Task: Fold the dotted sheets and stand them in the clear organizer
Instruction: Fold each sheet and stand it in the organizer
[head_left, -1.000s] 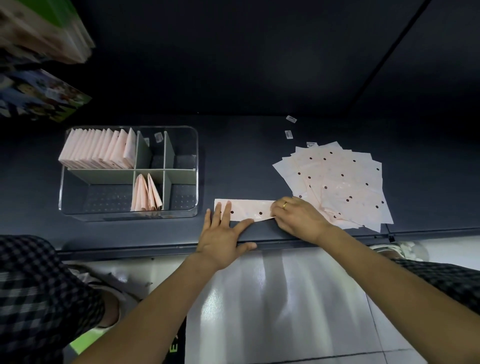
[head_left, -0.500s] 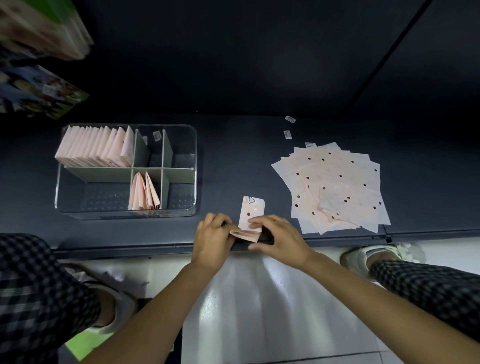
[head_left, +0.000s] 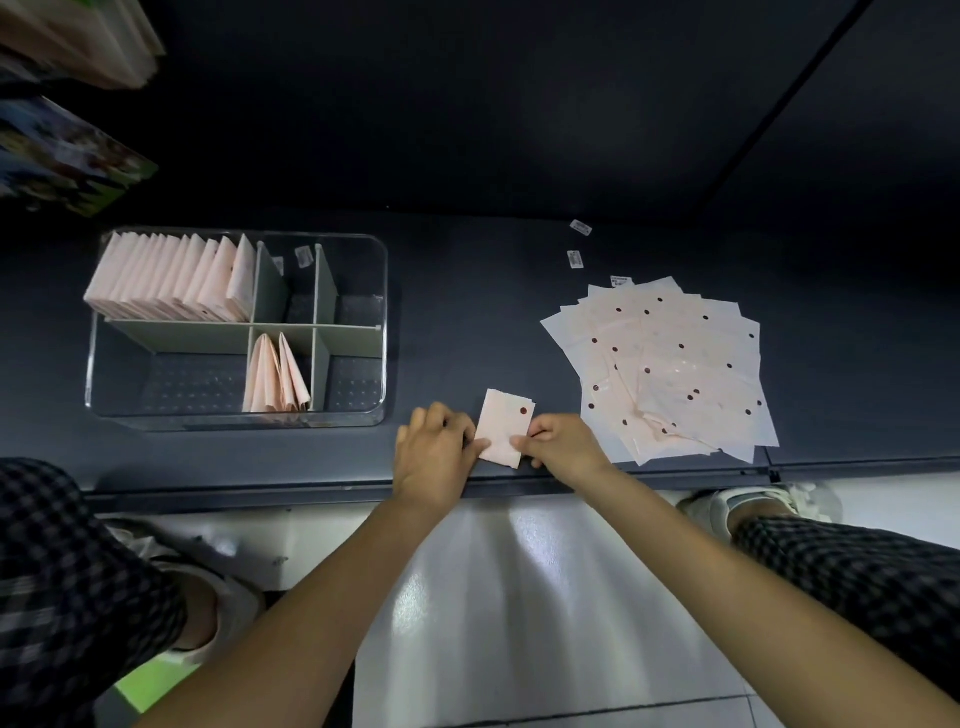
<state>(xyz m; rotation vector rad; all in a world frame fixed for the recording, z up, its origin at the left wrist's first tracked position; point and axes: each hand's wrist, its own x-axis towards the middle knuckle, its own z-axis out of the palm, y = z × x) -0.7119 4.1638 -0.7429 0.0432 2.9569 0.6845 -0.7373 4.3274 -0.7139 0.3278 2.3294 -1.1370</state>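
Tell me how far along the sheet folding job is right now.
Done: a full row of folded sheets and a smaller bunch stand in the clear organizer. In hand: the left hand and right hand pinch one folded sheet on the counter. Left: a fanned pile of flat dotted sheets.

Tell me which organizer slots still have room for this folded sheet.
In the organizer, the front-left, front-right and two small back-right slots show bare floor. Back-left is packed with folded sheets; front-middle holds a few, with a little room left. Both hands pinch the folded sheet.
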